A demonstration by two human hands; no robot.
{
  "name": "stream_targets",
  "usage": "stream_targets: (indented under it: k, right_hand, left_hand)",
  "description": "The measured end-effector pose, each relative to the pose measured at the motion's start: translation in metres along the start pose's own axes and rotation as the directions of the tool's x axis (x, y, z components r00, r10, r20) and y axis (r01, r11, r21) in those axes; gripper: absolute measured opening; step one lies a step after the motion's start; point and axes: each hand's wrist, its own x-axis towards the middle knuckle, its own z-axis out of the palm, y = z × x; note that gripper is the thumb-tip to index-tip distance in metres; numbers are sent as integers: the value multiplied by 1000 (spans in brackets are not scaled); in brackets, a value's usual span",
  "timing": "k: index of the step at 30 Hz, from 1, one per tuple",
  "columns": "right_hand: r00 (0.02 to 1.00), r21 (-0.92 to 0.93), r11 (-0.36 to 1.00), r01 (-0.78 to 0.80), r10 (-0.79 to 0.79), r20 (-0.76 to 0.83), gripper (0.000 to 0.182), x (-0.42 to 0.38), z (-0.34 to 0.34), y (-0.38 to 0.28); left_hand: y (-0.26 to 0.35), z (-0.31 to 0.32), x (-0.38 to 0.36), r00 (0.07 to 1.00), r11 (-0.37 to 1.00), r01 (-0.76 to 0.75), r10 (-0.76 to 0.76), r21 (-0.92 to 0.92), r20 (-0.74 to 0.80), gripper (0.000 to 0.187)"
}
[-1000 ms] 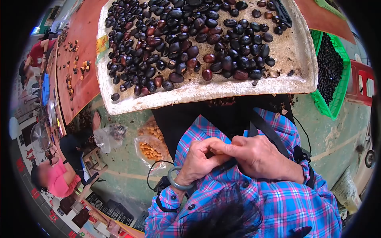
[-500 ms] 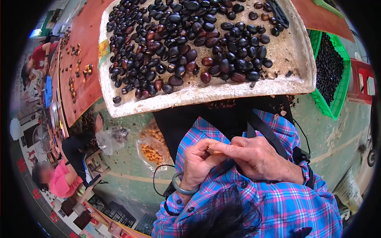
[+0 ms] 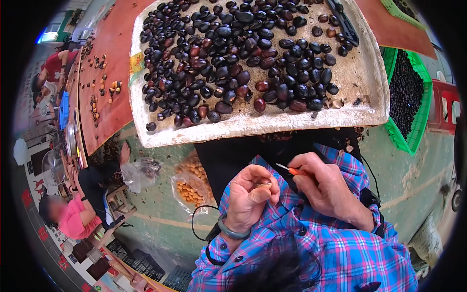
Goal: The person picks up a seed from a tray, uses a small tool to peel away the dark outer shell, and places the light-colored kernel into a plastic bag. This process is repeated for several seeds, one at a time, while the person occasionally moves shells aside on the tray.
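My left hand [image 3: 250,197], with a bracelet [image 3: 233,231] at its wrist, pinches a small thin piece [image 3: 263,184] that is too small to name. To its right, my right hand [image 3: 326,187] is closed round the orange handle of a small tool [image 3: 292,170], whose thin metal tip points left toward the left hand. The hands are apart, over my lap. Just beyond them lies a white foam tray [image 3: 369,114] bearing many dark, glossy seeds [image 3: 224,73]. A black object [image 3: 343,22] rests at the tray's right side.
Plastic bags with yellow-orange pieces [image 3: 190,192] sit on the floor at left. A green basket [image 3: 421,131] of dark seeds and a red stool [image 3: 442,104] stand at right. One person in pink [image 3: 80,216] sits at left, another in red [image 3: 56,68] farther off.
My hands, together before, have come apart. The orange-handled tool now shows in my right hand, and the small piece in my left. The view has shifted slightly.
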Motion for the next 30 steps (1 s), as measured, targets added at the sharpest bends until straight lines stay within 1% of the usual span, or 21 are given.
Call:
stream_targets:
  k: [2,3,4,6,7,8,10,11,13,14,16,23,25,26,28,29,30]
  right_hand:
    - [989,16,993,-119,117,88,27,-1,-5,-8]
    - [994,47,999,-23,17,112,27,-2,-2,-4]
    - [994,49,998,-26,20,111,27,-3,-2,-6]
    - [979,105,993,-58,36,202,28,-1,-3,-12]
    - [981,134,990,-46,20,191,35,-1,-2,-13]
    - [982,134,990,-45,19,190,35,-1,0,-12]
    - [993,136,990,32,-47,108,47,-2,3,-9]
    - [993,137,990,31,-46,107,47,-3,3,-9]
    - [989,147,988,36,-56,135,55,-3,2,-9]
    - [989,147,988,35,-55,134,55,-3,1,-9]
    - [982,88,996,29,-44,183,58,-3,-2,-9]
    - [982,40,997,64,-70,175,60,-4,0,-5]
    - [987,-37,996,77,-70,145,62,-3,0,-8]
    - [986,-42,995,86,-79,146,62,-4,0,-9]
    - [988,-160,983,91,-69,139,63,-4,1,-9]
    - [990,-214,972,92,-67,122,63,-4,3,-9]
    - [989,-217,971,104,-78,126,63,-3,3,-10]
  left_hand:
    - [1,1,3,999,1000,-31,31,-1,4,39]
    - [0,1,4,998,998,-58,59,-4,5,39]
    - [-1,1,4,996,996,-85,85,-8,4,39]
    - [-2,-1,3,997,997,-77,77,-3,5,39]
    - [-2,-1,4,997,997,-72,72,0,10,38]
    - [-2,0,4,997,997,-73,73,0,11,38]
    - [-3,1,4,996,996,-92,92,1,11,38]
    - [-4,1,4,996,996,-90,90,1,10,38]
    - [-4,1,4,993,993,-116,116,2,15,38]
    - [-4,1,4,993,993,-115,115,2,15,38]
    - [-5,1,5,990,990,-142,142,17,7,38]
    - [-9,0,6,977,976,-213,212,42,26,36]
    - [-9,1,6,970,967,-243,243,77,5,35]
    - [-10,3,6,968,965,-252,252,77,11,35]
    - [-11,5,7,959,949,-266,279,170,-57,34]
    - [-12,5,6,954,937,-284,297,202,-35,34]
    - [-12,5,6,951,933,-296,309,202,-31,34]
